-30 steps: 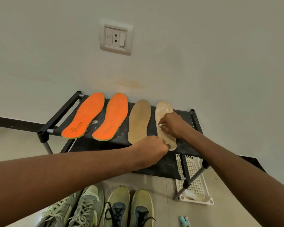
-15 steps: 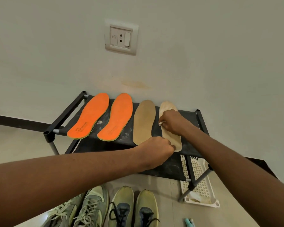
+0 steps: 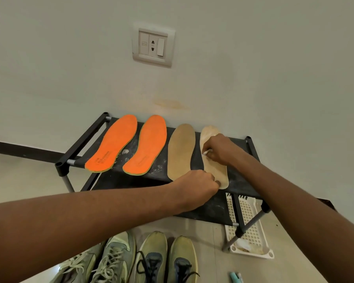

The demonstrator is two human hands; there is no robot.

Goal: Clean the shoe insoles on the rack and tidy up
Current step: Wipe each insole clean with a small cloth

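Several insoles lie side by side on the black shoe rack (image 3: 240, 180): two orange ones (image 3: 113, 142) (image 3: 146, 145) at the left, a tan insole (image 3: 180, 151) beside them, and a pale beige insole (image 3: 208, 133) at the right. My right hand (image 3: 218, 149) grips a small white wad (image 3: 206, 152) and presses it onto the middle of the beige insole. My left hand (image 3: 196, 185) pinches the heel end of that same insole, holding it down on the shelf.
White dust specks mark the rack's fabric between the insoles. Several sneakers (image 3: 129, 260) stand on the floor in front. A white perforated basket (image 3: 251, 231) lies on the floor under the rack's right end. A small teal item (image 3: 234, 277) lies near it. The wall with a socket (image 3: 153, 46) stands directly behind.
My right hand has slid the white wad slightly along the beige insole. My left hand stays at the heel. The view has shifted a little.
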